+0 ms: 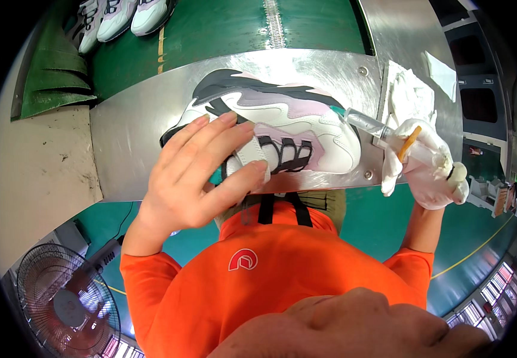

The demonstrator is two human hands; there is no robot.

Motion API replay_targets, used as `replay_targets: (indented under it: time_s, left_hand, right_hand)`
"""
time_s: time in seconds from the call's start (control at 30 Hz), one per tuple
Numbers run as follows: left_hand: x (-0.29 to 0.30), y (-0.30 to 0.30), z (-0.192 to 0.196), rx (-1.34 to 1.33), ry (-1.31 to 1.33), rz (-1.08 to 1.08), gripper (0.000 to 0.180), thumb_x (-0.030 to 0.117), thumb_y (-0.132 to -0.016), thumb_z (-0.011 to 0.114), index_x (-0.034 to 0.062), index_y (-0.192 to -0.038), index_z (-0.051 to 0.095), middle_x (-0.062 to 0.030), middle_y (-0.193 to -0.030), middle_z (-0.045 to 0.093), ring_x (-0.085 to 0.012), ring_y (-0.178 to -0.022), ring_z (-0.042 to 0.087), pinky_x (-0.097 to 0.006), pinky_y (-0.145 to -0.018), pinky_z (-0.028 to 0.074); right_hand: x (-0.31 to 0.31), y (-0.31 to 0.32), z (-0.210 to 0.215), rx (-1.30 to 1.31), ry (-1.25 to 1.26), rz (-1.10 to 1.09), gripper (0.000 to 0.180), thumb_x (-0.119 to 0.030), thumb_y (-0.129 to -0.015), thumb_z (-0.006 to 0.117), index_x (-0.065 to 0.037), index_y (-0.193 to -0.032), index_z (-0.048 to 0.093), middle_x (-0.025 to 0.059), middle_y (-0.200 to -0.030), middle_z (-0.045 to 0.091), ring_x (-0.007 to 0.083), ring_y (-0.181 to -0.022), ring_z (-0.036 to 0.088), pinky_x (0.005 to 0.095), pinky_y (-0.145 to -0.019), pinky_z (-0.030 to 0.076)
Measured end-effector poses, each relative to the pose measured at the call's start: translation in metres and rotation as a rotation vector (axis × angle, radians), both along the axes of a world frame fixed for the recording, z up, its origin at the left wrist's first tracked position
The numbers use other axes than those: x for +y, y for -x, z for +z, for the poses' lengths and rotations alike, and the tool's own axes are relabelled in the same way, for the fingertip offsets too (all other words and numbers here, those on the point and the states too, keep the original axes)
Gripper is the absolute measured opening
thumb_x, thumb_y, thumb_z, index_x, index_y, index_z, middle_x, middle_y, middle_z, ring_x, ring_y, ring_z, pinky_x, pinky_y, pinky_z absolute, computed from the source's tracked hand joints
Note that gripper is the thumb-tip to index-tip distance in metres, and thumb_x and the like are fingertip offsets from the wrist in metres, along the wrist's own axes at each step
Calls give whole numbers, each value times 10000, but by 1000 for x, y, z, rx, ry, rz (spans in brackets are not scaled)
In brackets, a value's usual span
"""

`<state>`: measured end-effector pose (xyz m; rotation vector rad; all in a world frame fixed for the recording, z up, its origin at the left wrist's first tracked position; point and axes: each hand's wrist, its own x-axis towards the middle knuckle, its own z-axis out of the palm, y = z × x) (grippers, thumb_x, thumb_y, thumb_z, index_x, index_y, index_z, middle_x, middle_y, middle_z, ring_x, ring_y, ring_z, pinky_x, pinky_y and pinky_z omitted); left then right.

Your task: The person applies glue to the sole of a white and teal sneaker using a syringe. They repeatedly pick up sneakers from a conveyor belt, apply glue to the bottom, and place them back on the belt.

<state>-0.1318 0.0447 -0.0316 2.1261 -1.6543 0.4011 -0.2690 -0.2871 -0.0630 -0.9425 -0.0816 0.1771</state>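
Observation:
A white, lilac and black sneaker point(333, 140) lies on its side on the metal work ledge, toe to the right and sole edge facing away from me. My bare left hand point(190, 170) grips it around the collar and tongue, fingers over the upper and thumb by the tongue. My right hand point(428, 164) wears a white glove with an orange band on it. It is closed around a clear syringe point(367, 123), whose green tip meets the sneaker's sole edge near the toe. The plunger end comes out by the gloved thumb.
Beyond the metal ledge point(127, 149) runs a green conveyor belt point(222, 30) with several similar sneakers point(151, 15) at the far left. A crumpled white cloth point(411, 95) and a white paper piece point(441, 74) lie at the right. A fan point(67, 307) stands lower left.

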Motion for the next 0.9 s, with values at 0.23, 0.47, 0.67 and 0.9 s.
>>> replay_targets:
  time_s: [0.23,0.47,0.67,0.9]
  left_hand:
    - [-11,-6,15,4,-133,6,295,135,-766,674,147,-1061,681,-125,-1230,651,-261,-1020,642,-348,-810,481]
    - [-14,13,20,-103,-233,54,289,243,-805,662,186,-1085,707,-81,-1190,677,-213,-896,638,-294,-698,402]
    - [-12,50,12,-250,-267,171,256,276,-827,653,229,-1066,731,-80,-1155,685,-170,-779,588,-275,-668,377]
    - [-10,74,-9,-362,-200,241,276,264,-776,760,228,-1048,732,-90,-1112,684,-186,-739,504,-277,-652,398]
  right_hand:
    - [-5,24,-22,5,-67,-84,1237,-600,-415,847,157,-1286,402,245,-944,603,321,-743,670,383,-645,570]
    - [5,39,-33,140,-140,-220,1211,-607,-405,873,132,-1242,406,199,-766,598,321,-619,645,354,-552,548]
    - [12,50,-57,80,-309,-184,1153,-518,-394,862,134,-1230,410,230,-805,595,351,-611,628,386,-536,542]
    - [28,66,-77,38,-465,-245,1116,-495,-455,847,122,-1260,380,222,-863,578,353,-655,617,405,-541,541]
